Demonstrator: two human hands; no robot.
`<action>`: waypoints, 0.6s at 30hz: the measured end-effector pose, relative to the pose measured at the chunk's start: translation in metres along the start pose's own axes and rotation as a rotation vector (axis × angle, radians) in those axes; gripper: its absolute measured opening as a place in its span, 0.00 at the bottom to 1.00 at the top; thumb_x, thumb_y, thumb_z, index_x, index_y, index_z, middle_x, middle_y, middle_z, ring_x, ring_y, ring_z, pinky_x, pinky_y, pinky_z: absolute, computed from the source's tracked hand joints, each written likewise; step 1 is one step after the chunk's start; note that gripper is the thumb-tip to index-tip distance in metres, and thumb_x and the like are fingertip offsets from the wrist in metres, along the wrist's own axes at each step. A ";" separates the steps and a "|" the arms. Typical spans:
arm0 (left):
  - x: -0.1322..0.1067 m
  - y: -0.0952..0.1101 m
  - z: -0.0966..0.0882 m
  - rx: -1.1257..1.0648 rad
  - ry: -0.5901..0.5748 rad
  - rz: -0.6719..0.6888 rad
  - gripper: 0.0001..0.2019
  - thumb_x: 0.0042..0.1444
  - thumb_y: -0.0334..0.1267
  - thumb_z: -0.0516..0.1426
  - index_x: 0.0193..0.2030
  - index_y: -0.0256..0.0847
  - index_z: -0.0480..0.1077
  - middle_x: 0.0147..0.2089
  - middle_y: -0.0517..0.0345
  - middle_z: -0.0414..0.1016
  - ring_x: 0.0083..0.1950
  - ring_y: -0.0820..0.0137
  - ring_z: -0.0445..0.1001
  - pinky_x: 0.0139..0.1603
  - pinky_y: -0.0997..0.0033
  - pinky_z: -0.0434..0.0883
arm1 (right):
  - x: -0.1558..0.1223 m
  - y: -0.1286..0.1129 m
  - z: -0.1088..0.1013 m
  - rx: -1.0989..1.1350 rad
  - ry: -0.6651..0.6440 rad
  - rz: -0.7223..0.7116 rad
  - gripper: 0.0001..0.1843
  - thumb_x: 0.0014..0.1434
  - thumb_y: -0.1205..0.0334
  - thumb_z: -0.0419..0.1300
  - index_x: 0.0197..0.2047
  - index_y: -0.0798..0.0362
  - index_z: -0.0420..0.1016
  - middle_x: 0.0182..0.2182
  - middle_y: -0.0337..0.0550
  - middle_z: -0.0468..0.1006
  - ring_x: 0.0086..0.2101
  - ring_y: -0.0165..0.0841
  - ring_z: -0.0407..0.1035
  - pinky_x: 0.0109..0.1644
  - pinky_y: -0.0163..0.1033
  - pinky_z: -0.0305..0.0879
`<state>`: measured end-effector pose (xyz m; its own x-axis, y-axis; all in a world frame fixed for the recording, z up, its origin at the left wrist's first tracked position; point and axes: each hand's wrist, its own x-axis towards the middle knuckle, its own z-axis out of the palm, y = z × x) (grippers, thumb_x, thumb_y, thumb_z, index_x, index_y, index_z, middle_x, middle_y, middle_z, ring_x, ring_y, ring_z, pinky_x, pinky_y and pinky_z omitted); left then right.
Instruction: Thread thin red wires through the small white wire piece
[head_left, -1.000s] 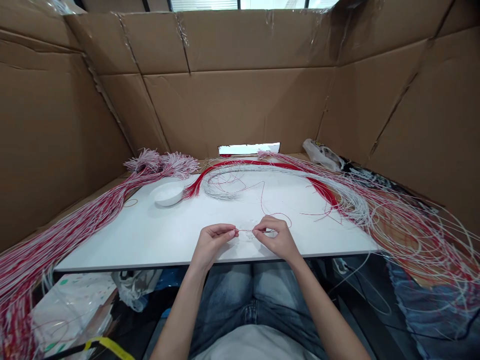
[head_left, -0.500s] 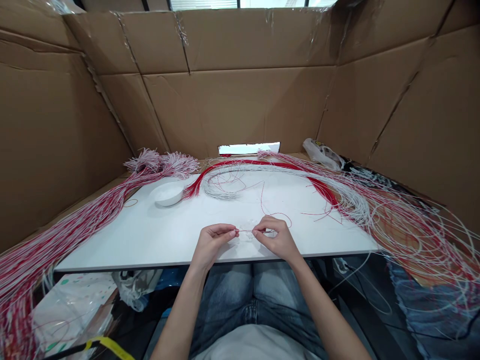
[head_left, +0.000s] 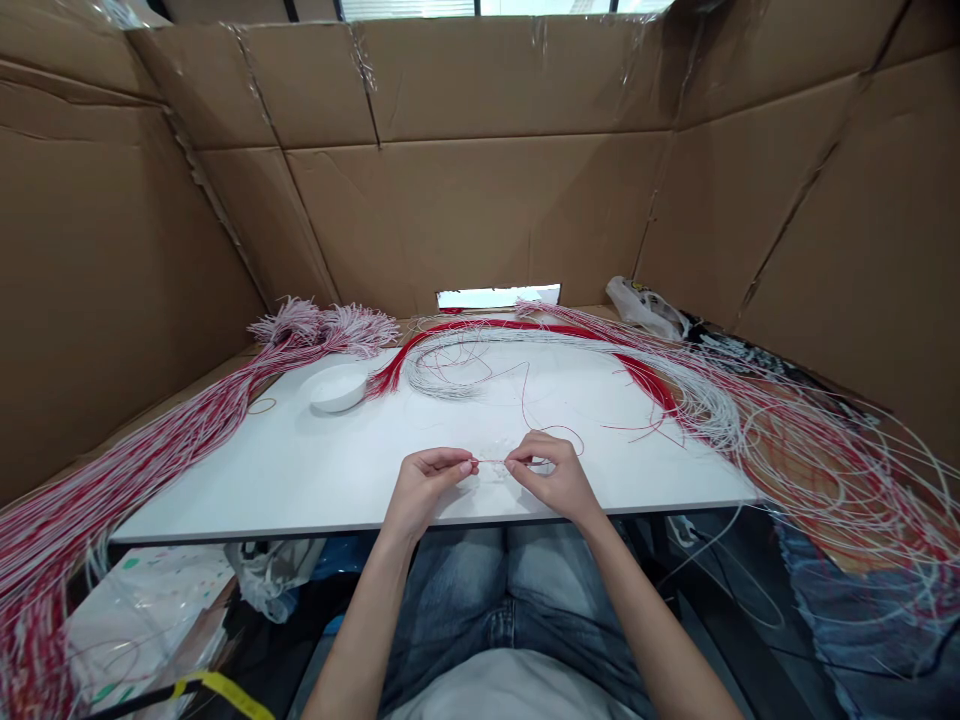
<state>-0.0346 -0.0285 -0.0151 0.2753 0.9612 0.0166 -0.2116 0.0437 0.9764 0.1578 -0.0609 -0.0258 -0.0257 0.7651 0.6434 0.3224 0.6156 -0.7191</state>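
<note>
Left hand point(head_left: 424, 485) and right hand point(head_left: 559, 485) pinch a red thread point(head_left: 491, 461) between them

Both hands are narrowed to a thumb-and-finger pinch, 1 at each end of a short exposed span, the fingertips near but not touching. That span lies level from left to right, its long axis across the person's front and nearly parallel to the near edge of the white table point(head_left: 262, 490). Neither hand is nearer: the thread is in both grips, and the relation that matters most seems to be the small gap between the 2 pinches. It looks straight, so I judge it lightly taut. Whether it is 1 strand or several is too fine to tell.

Beyond the right hand, a loose red strand point(head_left: 570, 430) curls over the tabletop; its join to the held span is hidden by the fingers. Farther off, well apart from both hands, a red bundle point(head_left: 409, 350) arches across the back, its left end beside a white dish point(head_left: 337, 405). Red-and-white cords point(head_left: 187, 425) run down the left side, and a looser tangle point(head_left: 817, 470) spills over the right.
</note>
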 end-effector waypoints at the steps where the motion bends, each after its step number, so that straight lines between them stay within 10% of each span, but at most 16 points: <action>1: 0.000 0.000 0.000 -0.003 0.000 0.000 0.11 0.37 0.35 0.70 0.30 0.36 0.79 0.29 0.54 0.81 0.33 0.72 0.78 0.38 0.78 0.71 | 0.000 0.000 0.000 -0.001 0.000 0.001 0.07 0.53 0.70 0.60 0.26 0.53 0.77 0.22 0.40 0.73 0.26 0.29 0.65 0.31 0.36 0.60; 18: 0.001 -0.003 -0.002 0.032 0.001 0.019 0.10 0.37 0.35 0.70 0.29 0.37 0.79 0.28 0.55 0.81 0.32 0.73 0.77 0.37 0.79 0.71 | -0.001 0.001 0.001 -0.008 0.004 -0.002 0.06 0.53 0.70 0.60 0.26 0.53 0.77 0.22 0.40 0.73 0.26 0.29 0.64 0.31 0.36 0.60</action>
<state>-0.0356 -0.0269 -0.0185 0.2704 0.9621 0.0348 -0.1870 0.0170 0.9822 0.1574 -0.0611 -0.0269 -0.0223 0.7627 0.6463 0.3297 0.6159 -0.7155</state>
